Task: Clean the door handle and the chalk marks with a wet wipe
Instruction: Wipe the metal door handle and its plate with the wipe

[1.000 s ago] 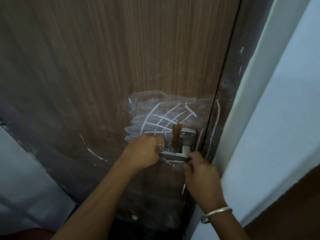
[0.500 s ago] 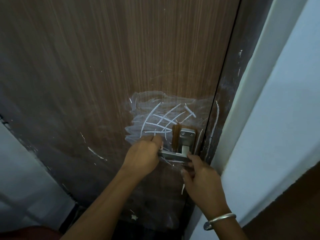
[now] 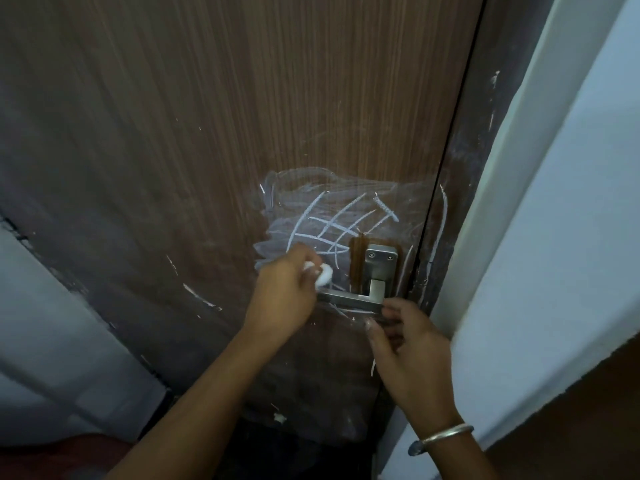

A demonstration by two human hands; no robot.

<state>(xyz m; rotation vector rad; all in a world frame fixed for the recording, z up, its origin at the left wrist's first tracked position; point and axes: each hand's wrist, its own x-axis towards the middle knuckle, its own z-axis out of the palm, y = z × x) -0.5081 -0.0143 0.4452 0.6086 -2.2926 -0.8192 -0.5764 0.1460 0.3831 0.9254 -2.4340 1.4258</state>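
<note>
The left hand (image 3: pixel 284 292) has its fingers curled round a bunched white wet wipe (image 3: pixel 322 274), which sits against the door (image 3: pixel 207 133) just above the free end of the door handle (image 3: pixel 349 301), at the lower left edge of the chalk marks (image 3: pixel 339 223). The right hand (image 3: pixel 407 344), with a silver bangle (image 3: pixel 446 435) on its wrist, is just below the lever's inner end with its fingers loosely bent and motion-blurred, so I cannot tell whether they grip the metal or only touch it. The scribbles and a pale smear spread above and to the left of the handle's screwed plate (image 3: pixel 381 263), and a few strokes run onto the dark door frame (image 3: pixel 460 237) beside the light wall (image 3: pixel 554 237).
</note>
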